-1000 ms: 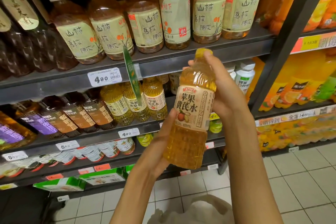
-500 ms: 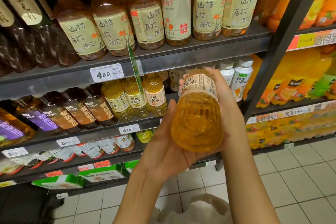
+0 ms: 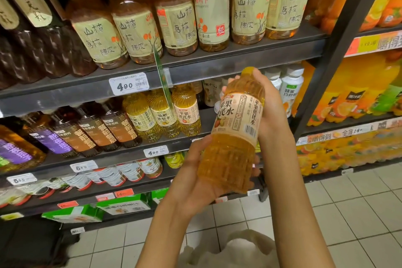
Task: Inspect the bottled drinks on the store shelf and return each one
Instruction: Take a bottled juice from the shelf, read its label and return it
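1. I see the golden bottle [image 3: 233, 135] held in front of the shelves, clear of them, tilted with its yellow cap up and to the right and its cream label with the barcode turned toward me.
2. My left hand [image 3: 195, 183] cups the bottle's lower body from below, palm up, fingers curled round the far side.
3. My right hand [image 3: 270, 111] grips the upper part, fingers wrapped behind the neck and shoulder.
4. Just behind, on the middle shelf [image 3: 134, 154], stand matching yellow bottles [image 3: 187, 113] beside dark brown ones [image 3: 97, 130].
5. The upper shelf [image 3: 239, 61] carries large amber bottles [image 3: 176, 19], with a 4.90 price tag [image 3: 129, 84] on its edge.
6. To the right are orange drinks [image 3: 345, 98]; below, a tiled floor [image 3: 359, 206].
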